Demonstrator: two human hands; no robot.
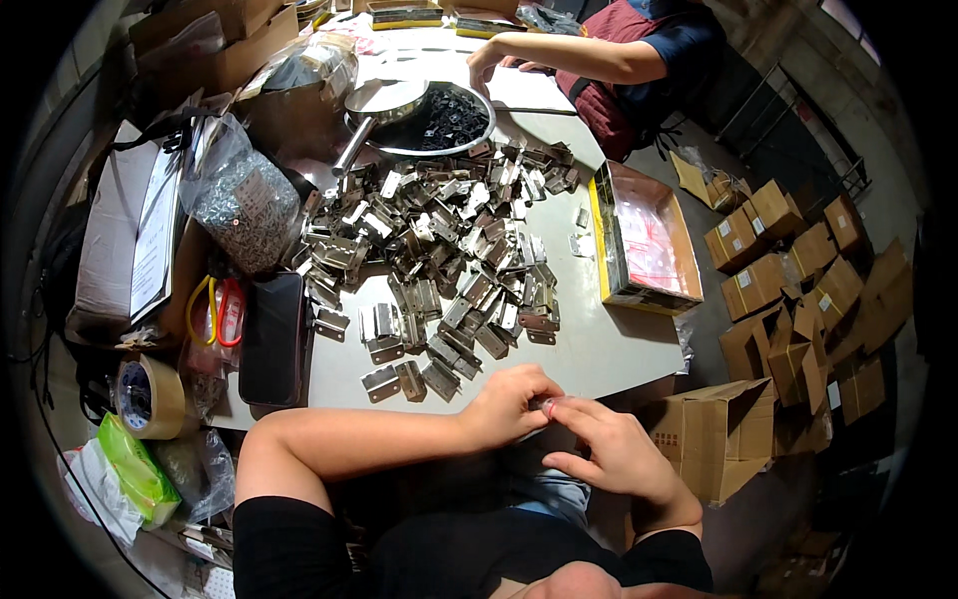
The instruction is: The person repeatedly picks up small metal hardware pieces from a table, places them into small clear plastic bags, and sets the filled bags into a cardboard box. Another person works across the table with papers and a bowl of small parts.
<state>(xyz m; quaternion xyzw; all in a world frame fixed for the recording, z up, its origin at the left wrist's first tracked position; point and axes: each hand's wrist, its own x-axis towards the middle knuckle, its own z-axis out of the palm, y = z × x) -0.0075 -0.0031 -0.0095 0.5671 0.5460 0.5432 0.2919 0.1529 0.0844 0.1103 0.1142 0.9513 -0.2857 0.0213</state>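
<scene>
My left hand point(511, 403) is closed in front of me at the table's near edge, its fingers curled round something small that I cannot make out. From the right, my right hand point(621, 446) reaches in with its fingertips against the left one's fingers. Its thumb stands apart from the fingers, and nothing shows between them. Just beyond my hands, a few bent metal brackets point(409, 379) lie in a rough row. Behind them spreads a large heap of similar silvery brackets point(449, 225).
A metal bowl point(489, 125) of small black parts and a scoop point(384, 97) stand behind the heap. An open box point(649, 235) sits at right, a phone point(271, 339) and a bag of small metal parts point(244, 205) at left. A co-worker's arm point(589, 57) reaches in. Cartons point(758, 275) fill the floor.
</scene>
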